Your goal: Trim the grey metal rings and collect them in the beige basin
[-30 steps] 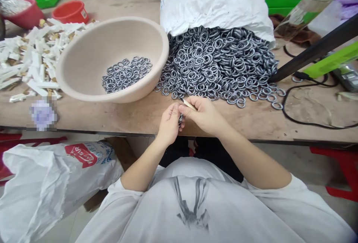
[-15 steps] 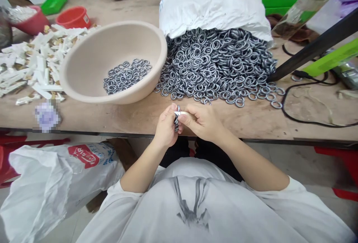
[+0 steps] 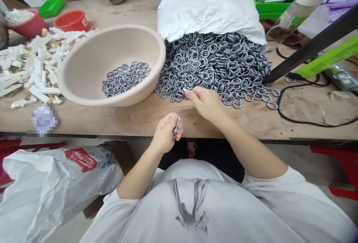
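Several grey rings point(image 3: 176, 126) stick out of my left hand point(image 3: 165, 133), which is closed around them above the table's front edge. My right hand point(image 3: 206, 103) is farther forward, its thumb and fingers pinched together. A small pale, shiny tip shows at those fingertips; the rest of what it holds is hidden. Just beyond it spreads a large heap of dark grey metallic-looking rings point(image 3: 195, 62), spilling from a white sack point(image 3: 207, 11). To the left stands a wide beige basin point(image 3: 92, 45) with a smaller batch of rings point(image 3: 125, 78) at its bottom.
White strips and offcuts point(image 3: 39, 64) lie left of the basin, near a red bowl point(image 3: 72, 21). A black bar point(image 3: 307, 47) slants over the table's right side, above a black cable point(image 3: 282, 110). A white bag point(image 3: 41, 187) sits below the table's left edge.
My hands were together, with a pale, shiny-tipped thing in my right hand at the rings. The right hand has moved forward to the heap's edge; the left stays low, still gripping rings.
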### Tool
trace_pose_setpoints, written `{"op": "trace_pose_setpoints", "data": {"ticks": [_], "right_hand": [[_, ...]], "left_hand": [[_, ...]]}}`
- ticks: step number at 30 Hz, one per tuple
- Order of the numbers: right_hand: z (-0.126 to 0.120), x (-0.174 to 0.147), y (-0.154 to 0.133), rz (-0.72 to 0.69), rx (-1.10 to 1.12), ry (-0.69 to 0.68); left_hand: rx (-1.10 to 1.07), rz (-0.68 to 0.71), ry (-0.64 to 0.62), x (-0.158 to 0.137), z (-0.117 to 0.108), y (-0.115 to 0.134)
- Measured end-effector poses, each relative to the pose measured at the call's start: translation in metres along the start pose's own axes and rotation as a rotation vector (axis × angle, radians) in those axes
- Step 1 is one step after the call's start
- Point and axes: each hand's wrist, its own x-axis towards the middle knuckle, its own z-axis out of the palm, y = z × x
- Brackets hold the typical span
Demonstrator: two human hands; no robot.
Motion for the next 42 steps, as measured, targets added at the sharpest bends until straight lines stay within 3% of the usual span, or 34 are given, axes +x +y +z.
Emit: {"op": "trace_pose_setpoints", "data": {"ticks": [4, 10, 13, 15, 19, 21, 24, 29, 34, 36, 39, 42], "right_hand": [[-0.005, 0.035, 0.003, -0.060, -0.290, 0.096], [0.004, 0.064, 0.006, -0.057, -0.483, -0.018], [-0.002, 0.060, 0.005, -0.031, -0.352, 0.028], [-0.008, 0.046, 0.000, -0.036, -0.109, 0.005], [-0.007, 0.003, -0.018, -0.053, 0.597, -0.361], [0.000, -0.015, -0.024, -0.012, 0.765, -0.413], [0.010, -0.025, -0.025, 0.023, 0.743, -0.276], [0.023, -0.026, -0.023, 0.068, 0.731, -0.247], [0.034, -0.036, -0.024, 0.005, 0.451, 0.056], [0.034, -0.040, -0.023, 0.016, 0.520, 0.028], [0.029, -0.040, -0.022, 0.042, 0.745, -0.145], [0.021, -0.034, -0.022, -0.026, 0.733, -0.166]], "left_hand": [[-0.044, -0.054, 0.107, 0.004, -0.008, 0.005], [-0.133, -0.053, 0.221, 0.012, -0.016, 0.014], [-0.160, -0.070, 0.244, 0.014, -0.017, 0.018], [-0.142, -0.066, 0.252, 0.016, -0.014, 0.018], [0.010, 0.055, 0.240, 0.022, -0.005, 0.008], [0.083, 0.135, 0.220, 0.024, -0.001, 0.000], [0.134, 0.179, 0.198, 0.025, 0.000, -0.007], [0.126, 0.151, 0.157, 0.025, -0.001, -0.010], [0.212, 0.104, 0.127, 0.024, 0.001, -0.009], [0.211, 0.087, 0.111, 0.022, 0.003, -0.007], [0.138, 0.053, 0.073, 0.019, 0.005, -0.002], [0.078, 0.022, 0.033, 0.015, 0.007, 0.003]]}}
